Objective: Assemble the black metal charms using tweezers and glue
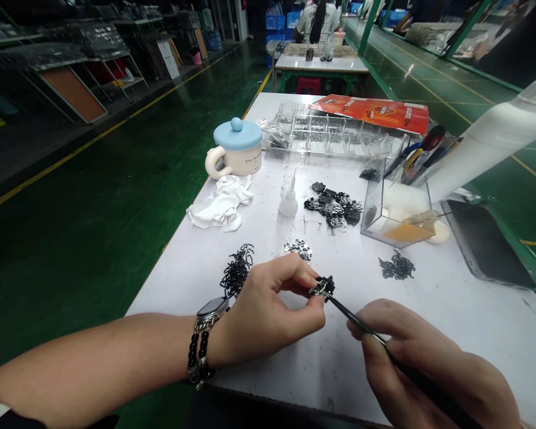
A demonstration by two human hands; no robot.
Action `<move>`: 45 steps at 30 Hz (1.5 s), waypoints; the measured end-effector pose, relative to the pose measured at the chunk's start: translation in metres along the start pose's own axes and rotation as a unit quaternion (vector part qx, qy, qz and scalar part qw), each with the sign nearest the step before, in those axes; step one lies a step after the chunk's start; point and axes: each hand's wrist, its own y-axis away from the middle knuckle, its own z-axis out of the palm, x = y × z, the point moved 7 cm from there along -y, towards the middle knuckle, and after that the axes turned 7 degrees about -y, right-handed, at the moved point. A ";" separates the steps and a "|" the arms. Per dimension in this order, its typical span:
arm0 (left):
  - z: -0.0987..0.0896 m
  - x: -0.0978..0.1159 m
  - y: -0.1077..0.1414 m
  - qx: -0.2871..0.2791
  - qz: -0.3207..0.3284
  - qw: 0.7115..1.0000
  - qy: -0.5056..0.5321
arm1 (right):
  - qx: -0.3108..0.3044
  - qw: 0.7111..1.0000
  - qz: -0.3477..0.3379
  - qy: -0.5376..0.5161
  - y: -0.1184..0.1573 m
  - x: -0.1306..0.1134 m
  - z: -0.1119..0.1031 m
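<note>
Light falls evenly from overhead, leaving only faint shadows beneath the left hand [263, 316] on the white worktable [433, 369]. The glossy green floor [429, 101] shows streaks of glare. The far left background is dim. Wide-angle distortion curves the frame edges.

Way ahead: the left hand [268, 310] and right hand [429, 363] can pass forward over the table [451, 322], between the silver parts [298, 250] and the dark clips [396, 267], as far as the black metal pieces [333, 204].
Left block: tangled black wire clips [237, 271] lie just beside the left hand.
Right block: a clear acrylic box [393, 214] stands there, under a white bottle [495, 137].
Far block: a compartment tray [326, 134] spans the far end, though glare makes its edges hard to judge.
</note>
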 end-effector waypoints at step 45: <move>0.027 -0.036 0.000 -0.156 -0.345 0.862 0.338 | -0.151 0.917 0.171 -0.327 -0.030 0.045 -0.002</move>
